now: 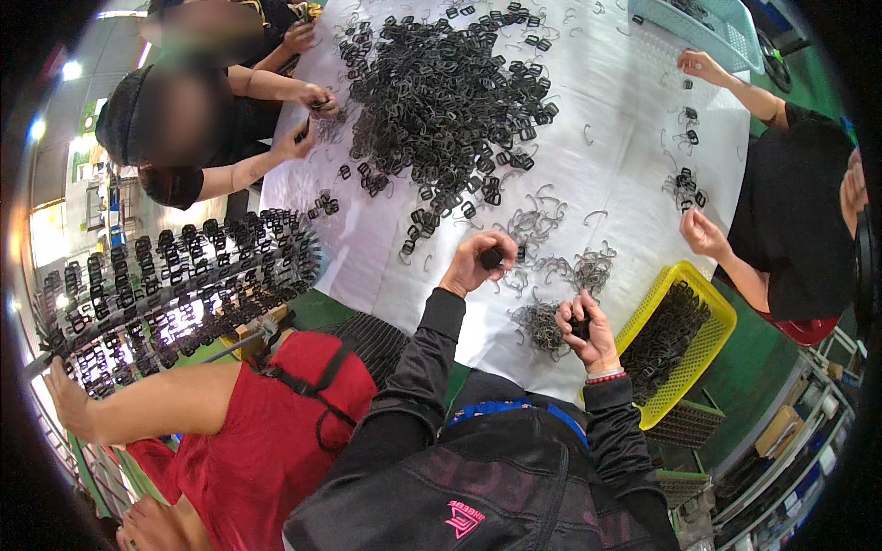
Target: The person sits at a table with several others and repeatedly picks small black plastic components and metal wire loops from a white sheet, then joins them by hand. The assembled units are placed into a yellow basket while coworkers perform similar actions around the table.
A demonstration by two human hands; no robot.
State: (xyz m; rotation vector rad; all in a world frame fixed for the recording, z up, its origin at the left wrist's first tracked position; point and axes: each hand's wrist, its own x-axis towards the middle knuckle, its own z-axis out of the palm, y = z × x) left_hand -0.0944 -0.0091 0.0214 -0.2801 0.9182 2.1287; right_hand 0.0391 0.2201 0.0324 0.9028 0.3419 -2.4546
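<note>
Head view: small black open-framed buckles (432, 101) lie heaped on the white table (634, 138); near them, the left hand (470, 262) curls around a dark piece (491, 258); bent grey hooks (540, 326) lie tangled; the right hand (595, 338) clamps a second dark piece (579, 328) beside a yellow basket (718, 323).

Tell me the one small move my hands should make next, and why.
Your right hand might best pinch a single piece from the pile of wire hooks just left of it. Those hooks lie very close to its fingers, while your left hand is curled around a dark thing I can't identify. The right holds something dark too, so its grip may need easing.
</note>
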